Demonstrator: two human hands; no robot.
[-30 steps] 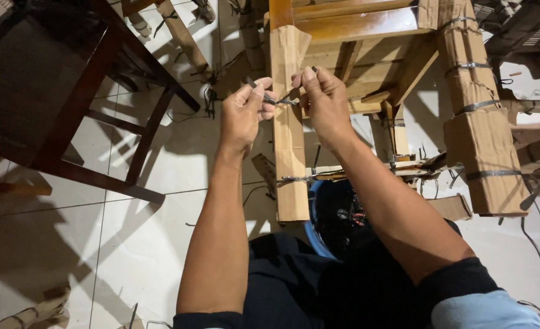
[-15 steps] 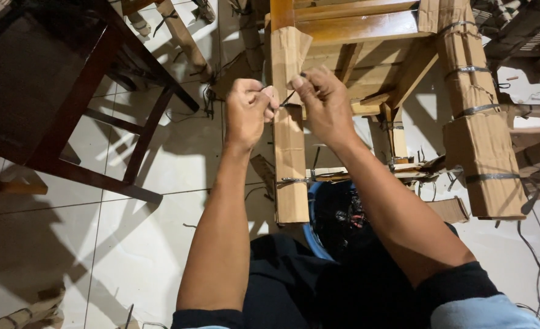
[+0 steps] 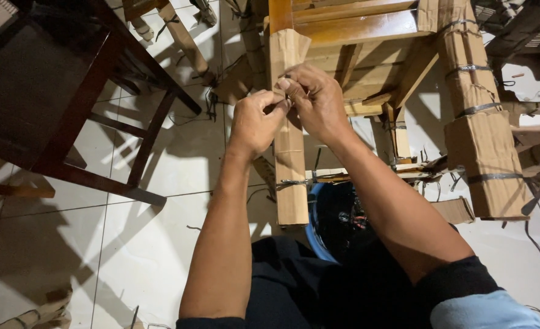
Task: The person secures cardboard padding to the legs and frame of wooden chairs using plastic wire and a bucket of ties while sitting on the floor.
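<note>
Both hands [image 3: 285, 106] pinched together at cardboard-wrapped chair leg [image 3: 291, 158], touching.

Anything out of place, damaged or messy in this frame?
Loose dark strap offcuts and cardboard scraps litter the tiled floor. The cardboard wrap on the chair leg under both hands gapes unevenly at its top. Nothing looks broken.
</note>
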